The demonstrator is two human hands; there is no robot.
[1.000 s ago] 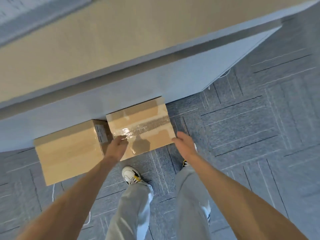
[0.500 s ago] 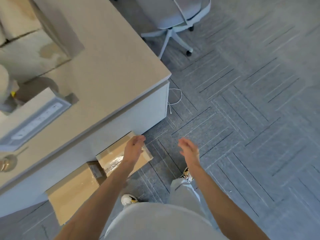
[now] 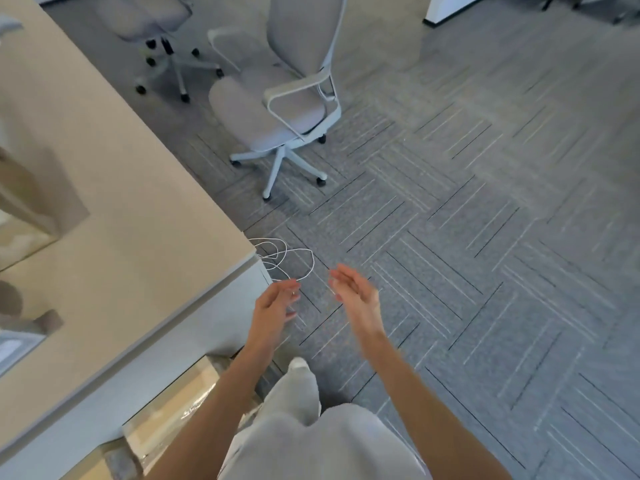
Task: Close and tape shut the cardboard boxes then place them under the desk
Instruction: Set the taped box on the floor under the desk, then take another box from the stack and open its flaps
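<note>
So, left hand loose, fingers relaxed, nothing in it | right hand wide, also empty | box taped, on the floor, poking out from under the desk | I'd guess both hands are free because that one's stowed well enough

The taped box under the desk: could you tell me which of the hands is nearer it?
Left. The left hand hovers beyond the taped box, near the desk corner; the right hand is farther right, over carpet.
</note>
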